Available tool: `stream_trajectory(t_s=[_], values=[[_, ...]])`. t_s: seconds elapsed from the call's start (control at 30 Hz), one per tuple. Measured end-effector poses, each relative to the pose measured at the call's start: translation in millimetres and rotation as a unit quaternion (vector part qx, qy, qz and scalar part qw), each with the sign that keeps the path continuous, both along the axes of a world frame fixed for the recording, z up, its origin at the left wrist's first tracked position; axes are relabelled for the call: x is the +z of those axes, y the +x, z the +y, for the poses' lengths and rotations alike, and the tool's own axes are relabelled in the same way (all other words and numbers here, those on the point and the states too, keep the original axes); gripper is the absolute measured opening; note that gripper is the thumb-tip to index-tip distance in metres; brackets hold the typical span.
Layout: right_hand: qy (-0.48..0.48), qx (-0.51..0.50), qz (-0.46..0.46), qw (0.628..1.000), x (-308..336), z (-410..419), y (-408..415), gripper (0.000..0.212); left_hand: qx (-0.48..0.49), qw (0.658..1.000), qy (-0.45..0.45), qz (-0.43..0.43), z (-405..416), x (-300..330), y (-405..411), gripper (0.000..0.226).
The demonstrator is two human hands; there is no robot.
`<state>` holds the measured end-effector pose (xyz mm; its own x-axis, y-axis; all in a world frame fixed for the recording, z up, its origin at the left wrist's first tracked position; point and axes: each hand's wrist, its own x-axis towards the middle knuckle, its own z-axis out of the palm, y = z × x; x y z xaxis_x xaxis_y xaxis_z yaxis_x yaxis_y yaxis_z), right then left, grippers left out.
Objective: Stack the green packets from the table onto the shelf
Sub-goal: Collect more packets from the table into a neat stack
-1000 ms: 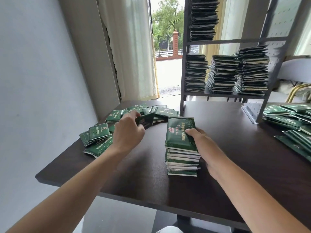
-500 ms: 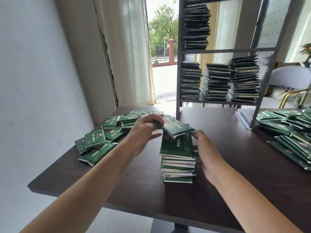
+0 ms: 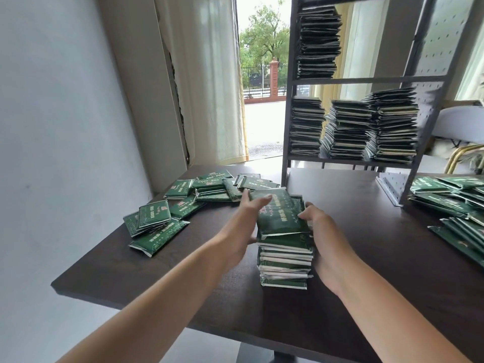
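Both hands seemingly steadying packet stack

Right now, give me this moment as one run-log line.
phase: squaring stack on table | left hand: open, on top packet | right hand: steadying stack | shelf: four stacks

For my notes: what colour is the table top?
Dark brown, almost black; the table shows best in the head view.
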<state>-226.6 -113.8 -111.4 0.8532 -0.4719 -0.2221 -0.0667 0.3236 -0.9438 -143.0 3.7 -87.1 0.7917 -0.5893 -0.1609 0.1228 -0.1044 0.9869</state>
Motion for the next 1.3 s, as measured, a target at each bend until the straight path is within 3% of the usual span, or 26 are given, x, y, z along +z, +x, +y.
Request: stream_trajectory(t_s=[0.17, 0.3, 0.33, 0.53, 0.63, 0.67, 0.77, 0.83, 0.9, 0.97, 1.03, 1.1, 1.2, 1.3], values=[[-0.038, -0.001, 0.006, 0.999, 4.5, 6.6, -4.9, 0.038, -0.034, 0.999, 0.04, -0.006, -6.1, 2.6, -14.2, 0.078], [-0.062, 0.022, 0.0, 0.998, -3.7, 1.4, -6.1, 0.089, -0.04, 0.998, 0.042, -0.026, -5.7, 2.9, -17.9, 0.072], [-0.055, 0.019, 0.01, 0.998, -8.0, -1.0, -0.8, 0.093, -0.035, 0.998, 0.045, -0.025, -5.4, 3.3, -18.8, 0.071], [-0.066, 0.023, 0.015, 0.997, 3.3, 7.3, -0.2, 0.073, -0.023, 0.998, 0.05, -0.02, -3.1, 1.7, -13.8, 0.074], [-0.082, 0.026, 0.019, 0.996, 2.7, 10.4, 0.6, 0.07, -0.033, 0.998, 0.055, 0.003, 2.0, -0.9, -9.5, 0.095], [-0.088, 0.023, 0.024, 0.996, 0.2, 9.3, 2.2, 0.069, -0.033, 0.998, 0.054, 0.005, 4.4, -2.1, -6.0, 0.093], [-0.108, 0.019, 0.023, 0.994, -0.6, 11.2, 2.9, 0.047, -0.003, 0.997, 0.073, -0.027, 14.4, -2.5, 9.7, 0.043], [-0.121, 0.019, 0.033, 0.992, -0.7, 11.5, 2.8, 0.059, 0.022, 0.99, 0.108, -0.084, 24.4, -3.1, 26.5, 0.031], [-0.128, 0.021, 0.039, 0.991, -2.0, 12.1, 4.8, 0.085, 0.054, 0.961, 0.19, -0.196, 38.6, -4.2, 43.4, 0.024], [-0.13, 0.022, 0.037, 0.991, -3.9, 10.2, 6.9, 0.095, 0.088, 0.891, 0.329, -0.302, 55.4, -11.4, 60.6, 0.028], [-0.127, 0.019, 0.032, 0.991, -6.8, 8.6, 8.1, 0.095, 0.111, 0.813, 0.461, -0.338, 70.9, -19.9, 75.7, 0.035], [-0.12, 0.02, 0.03, 0.992, -7.2, 8.2, 7.6, 0.096, 0.104, 0.763, 0.553, -0.32, 83.6, -26.5, 83.8, 0.039], [-0.116, 0.025, 0.026, 0.993, -6.8, 8.6, 6.3, 0.091, 0.083, 0.727, 0.607, -0.311, 94.6, -35.1, 87.6, 0.04], [-0.132, 0.023, 0.025, 0.991, -8.3, 6.1, 8.1, 0.071, 0.069, 0.713, 0.61, -0.339, 92.6, -39.8, 85.6, 0.043]])
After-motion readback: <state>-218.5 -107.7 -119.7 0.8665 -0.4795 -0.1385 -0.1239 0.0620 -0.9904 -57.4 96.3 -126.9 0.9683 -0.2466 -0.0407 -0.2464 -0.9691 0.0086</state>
